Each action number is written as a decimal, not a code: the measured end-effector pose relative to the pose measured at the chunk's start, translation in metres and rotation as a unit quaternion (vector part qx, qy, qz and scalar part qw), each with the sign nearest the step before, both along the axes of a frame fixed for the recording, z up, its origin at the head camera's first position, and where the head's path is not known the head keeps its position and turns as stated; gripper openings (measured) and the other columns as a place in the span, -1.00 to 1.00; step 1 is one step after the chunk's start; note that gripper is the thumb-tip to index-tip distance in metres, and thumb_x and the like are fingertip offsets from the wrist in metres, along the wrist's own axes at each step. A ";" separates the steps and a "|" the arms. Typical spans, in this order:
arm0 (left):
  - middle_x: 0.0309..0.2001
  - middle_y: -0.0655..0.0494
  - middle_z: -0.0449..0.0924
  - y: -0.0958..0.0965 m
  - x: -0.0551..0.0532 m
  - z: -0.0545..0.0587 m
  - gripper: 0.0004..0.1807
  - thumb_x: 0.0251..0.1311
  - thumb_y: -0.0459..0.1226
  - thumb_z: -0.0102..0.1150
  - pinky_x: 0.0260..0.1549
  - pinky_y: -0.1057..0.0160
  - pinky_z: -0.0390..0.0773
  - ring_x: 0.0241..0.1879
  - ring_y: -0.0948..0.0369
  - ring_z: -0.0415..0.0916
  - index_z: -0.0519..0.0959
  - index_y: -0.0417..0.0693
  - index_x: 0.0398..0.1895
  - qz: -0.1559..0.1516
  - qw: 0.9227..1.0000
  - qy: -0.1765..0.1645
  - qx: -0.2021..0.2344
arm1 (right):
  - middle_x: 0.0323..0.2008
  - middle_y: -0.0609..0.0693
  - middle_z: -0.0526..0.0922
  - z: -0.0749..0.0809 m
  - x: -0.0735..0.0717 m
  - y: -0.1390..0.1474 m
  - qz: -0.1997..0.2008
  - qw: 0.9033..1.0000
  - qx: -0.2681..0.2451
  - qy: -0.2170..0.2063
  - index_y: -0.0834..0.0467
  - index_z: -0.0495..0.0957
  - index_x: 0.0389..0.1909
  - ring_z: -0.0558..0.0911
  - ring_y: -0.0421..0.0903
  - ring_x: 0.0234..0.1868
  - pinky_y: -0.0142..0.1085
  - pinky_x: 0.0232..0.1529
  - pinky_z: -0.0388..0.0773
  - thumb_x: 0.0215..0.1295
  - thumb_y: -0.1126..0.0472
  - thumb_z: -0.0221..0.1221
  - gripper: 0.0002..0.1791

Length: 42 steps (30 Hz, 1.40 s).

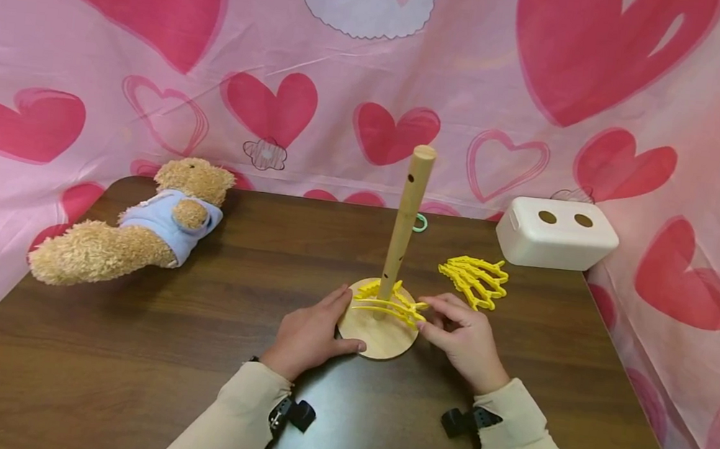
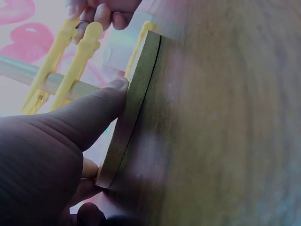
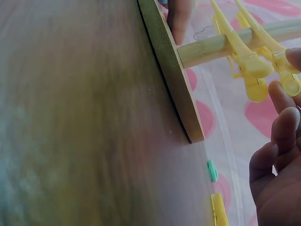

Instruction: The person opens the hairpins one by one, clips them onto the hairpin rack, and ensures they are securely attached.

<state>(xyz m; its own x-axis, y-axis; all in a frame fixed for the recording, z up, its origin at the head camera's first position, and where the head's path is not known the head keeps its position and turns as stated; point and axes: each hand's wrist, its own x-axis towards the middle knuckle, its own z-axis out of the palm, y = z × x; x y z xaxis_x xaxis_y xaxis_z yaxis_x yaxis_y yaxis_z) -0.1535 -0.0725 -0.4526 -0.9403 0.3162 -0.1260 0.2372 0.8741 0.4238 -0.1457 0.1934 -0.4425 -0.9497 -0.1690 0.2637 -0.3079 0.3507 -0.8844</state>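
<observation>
A round wooden base point(image 1: 381, 344) carries an upright wooden pole point(image 1: 408, 211) with small dark holes. My left hand point(image 1: 309, 335) grips the base at its left side, its thumb point(image 2: 101, 103) at the near edge. Two long yellow plastic clips sit one above the other on the pole, their arms on either side of it. Thumb and forefinger of my right hand point(image 1: 463, 335) pinch the handle end of the upper clip point(image 3: 259, 32). The lower clip point(image 3: 235, 41) is just beneath, nearer the base. In the head view the two clips overlap.
Several more yellow clips point(image 1: 474, 282) lie in a pile right of the stand. A teal ring-shaped piece point(image 1: 421, 223) is behind the pole. A white box point(image 1: 557, 238) with two round holes stands back right. A teddy bear point(image 1: 171, 224) in blue lies at the left.
</observation>
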 end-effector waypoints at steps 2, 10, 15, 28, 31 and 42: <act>0.56 0.15 0.11 0.000 0.000 0.000 0.10 0.04 0.36 0.30 -0.01 -0.12 0.51 0.32 -0.04 0.41 0.16 0.09 0.58 0.000 1.000 -0.001 -0.001 | -0.34 0.11 0.62 0.003 0.001 -0.003 -0.001 1.000 0.005 0.003 0.33 0.69 -0.02 0.46 -0.12 -0.46 -0.37 -0.49 0.41 0.10 0.48 0.40 -0.63; 0.55 0.16 0.13 0.001 0.001 0.001 0.09 0.04 0.36 0.29 -0.05 -0.10 0.53 0.28 -0.05 0.46 0.18 0.10 0.58 -0.003 1.000 0.006 -0.005 | -0.36 0.00 0.58 -0.001 -0.001 -0.002 0.005 1.000 -0.002 -0.019 0.20 0.71 0.00 0.47 -0.09 -0.42 -0.36 -0.45 0.42 0.15 0.30 0.45 -0.64; 0.55 0.17 0.14 0.001 0.001 0.000 0.09 0.04 0.36 0.29 -0.08 -0.09 0.54 0.26 -0.05 0.48 0.19 0.11 0.58 -0.002 1.000 0.010 -0.008 | -0.35 0.03 0.57 0.000 -0.001 -0.001 0.000 1.000 -0.006 -0.026 0.19 0.70 0.03 0.48 -0.08 -0.40 -0.36 -0.43 0.42 0.19 0.28 0.43 -0.64; 0.55 0.19 0.13 0.002 0.000 -0.001 0.10 0.02 0.37 0.31 -0.10 -0.08 0.52 0.27 -0.04 0.47 0.19 0.12 0.57 0.005 1.000 0.003 -0.005 | -0.31 0.07 0.58 0.000 -0.002 0.002 0.010 0.999 -0.018 -0.038 0.23 0.65 0.11 0.50 -0.06 -0.34 -0.36 -0.37 0.47 0.19 0.28 0.42 -0.56; 0.55 0.18 0.14 0.002 0.000 -0.001 0.10 0.01 0.38 0.31 -0.12 -0.07 0.53 0.26 -0.04 0.48 0.19 0.12 0.57 0.007 1.000 0.002 -0.007 | -0.30 0.09 0.58 0.000 -0.002 0.003 0.011 0.999 -0.022 -0.045 0.24 0.64 0.12 0.50 -0.05 -0.33 -0.35 -0.36 0.48 0.20 0.28 0.42 -0.55; 0.55 0.16 0.15 0.003 0.000 -0.001 0.11 0.00 0.38 0.31 -0.14 -0.07 0.53 0.20 -0.06 0.52 0.19 0.12 0.58 0.010 1.000 0.000 -0.006 | -0.27 0.20 0.59 0.000 0.000 0.003 0.012 0.998 -0.038 -0.054 0.30 0.62 0.11 0.51 -0.05 -0.34 -0.37 -0.37 0.50 0.18 0.32 0.42 -0.55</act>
<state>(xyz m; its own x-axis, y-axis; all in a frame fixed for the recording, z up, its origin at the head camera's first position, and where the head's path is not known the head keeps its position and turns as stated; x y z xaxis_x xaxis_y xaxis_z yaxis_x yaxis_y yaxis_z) -0.1538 -0.0695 -0.4539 -0.9462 0.2965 -0.1297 0.2201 0.8834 0.4137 -0.1462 0.1960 -0.4424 -0.9690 -0.1762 0.1730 -0.2172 0.2747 -0.9367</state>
